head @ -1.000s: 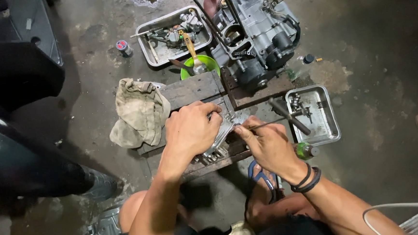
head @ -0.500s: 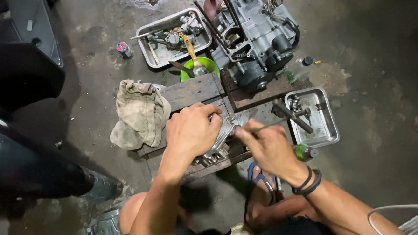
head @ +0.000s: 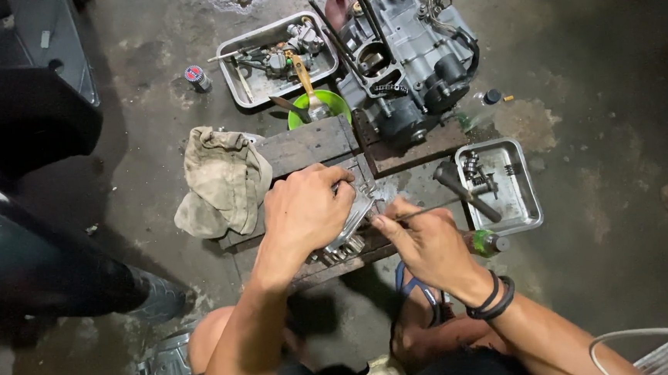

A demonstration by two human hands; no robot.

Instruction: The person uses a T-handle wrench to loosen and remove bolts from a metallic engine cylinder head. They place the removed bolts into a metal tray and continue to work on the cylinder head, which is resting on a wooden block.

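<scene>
Left hand [head: 308, 208] clamped over a finned metal engine part [head: 349, 227], pinning it on the wooden block [head: 308, 145]. Right hand [head: 422, 244] pinches a thin metal tool [head: 417, 214], tip at the part's edge. Looks mid-job: part still being worked, engine [head: 411, 59] sits stripped behind, loose bits in both metal trays [head: 516, 192].

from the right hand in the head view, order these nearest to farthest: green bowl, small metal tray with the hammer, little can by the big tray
Measured from the right hand:
1. Small metal tray, just to its right on the floor.
2. Green bowl, up past the wooden block, beside the engine.
3. Little can, far upper left, left of the big tray.
</scene>
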